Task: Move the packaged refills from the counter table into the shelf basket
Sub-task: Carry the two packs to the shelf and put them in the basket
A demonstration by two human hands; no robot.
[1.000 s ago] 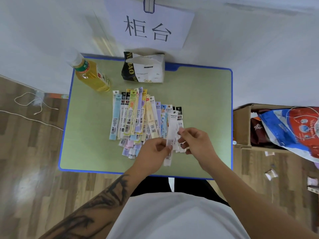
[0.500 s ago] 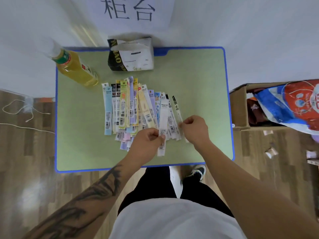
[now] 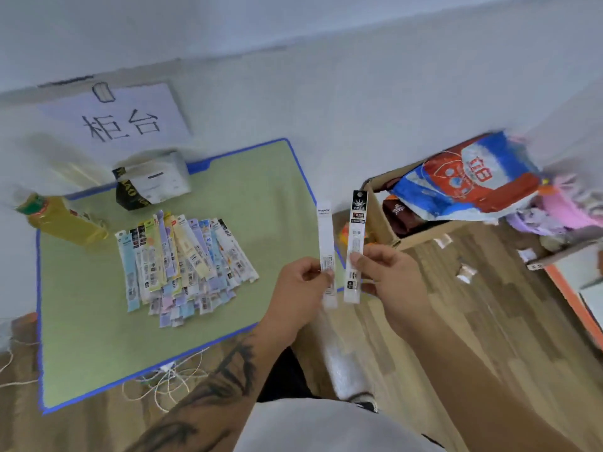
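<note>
Below, a green counter (image 3: 267,203) carries a fanned pile of refills (image 3: 182,265), probably laid flat for easy picking. Beside it sits a cardboard box (image 3: 421,238). Just off the counter's edge, the left hand (image 3: 301,288) pinches a white refill (image 3: 326,243) upright; the right hand (image 3: 390,275) pinches a black refill (image 3: 356,243) likewise, apparently for carrying. No shelf basket is visible.

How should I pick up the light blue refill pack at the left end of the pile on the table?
Pinch the light blue refill pack at its near, lower end, coming from the table's front edge. It is long, thin and flat, and that end sticks out toward you. Its left side is bare table, while other packs crowd its right, so slide your fingers in from the left.
</note>
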